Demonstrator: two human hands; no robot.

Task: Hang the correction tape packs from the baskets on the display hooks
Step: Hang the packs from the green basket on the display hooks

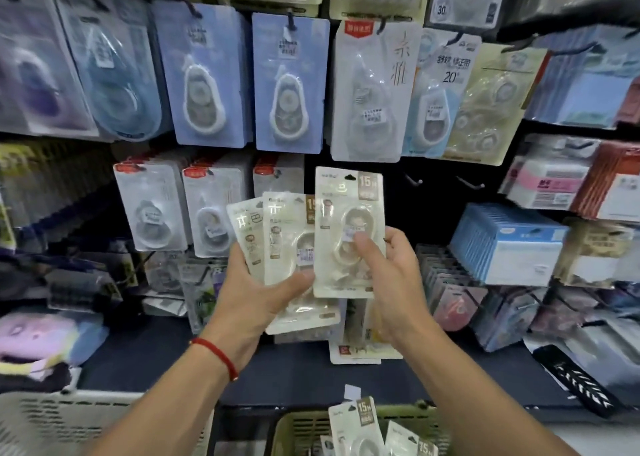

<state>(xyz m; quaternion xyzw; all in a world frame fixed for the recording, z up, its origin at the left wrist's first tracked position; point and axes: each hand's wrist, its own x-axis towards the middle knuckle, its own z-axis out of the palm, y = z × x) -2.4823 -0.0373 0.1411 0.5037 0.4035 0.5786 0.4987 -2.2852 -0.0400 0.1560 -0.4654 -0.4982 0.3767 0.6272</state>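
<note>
- A person stands at a stationery display wall, the left hand (258,284) clenched around a fanned stack of cream packs (277,234) of correction tape, thumb laid across the fronts, so the cards stay spread and one can be peeled off at a time.
- The right hand (388,268) pinches the front pack (349,227), thumb on the clear bubble and fingers behind the card. It is held upright with the hang hole at the top, seemingly to keep that hole ready for a hook.
- Two bare hooks (414,180) jut from the dark panel just right of the lifted pack, below a row of already hung packs; these look like the likely target, though that is a judgement.
- A green basket (301,424) at the bottom edge of the view holds more packs (356,428) of the same cream kind, standing on end, so much of the job appears left to do.
- A white basket (86,417) sits at the lower left; its contents cannot be made out.
- A few more packs (356,348) lie flat on the dark shelf (145,358) under the hands.
</note>
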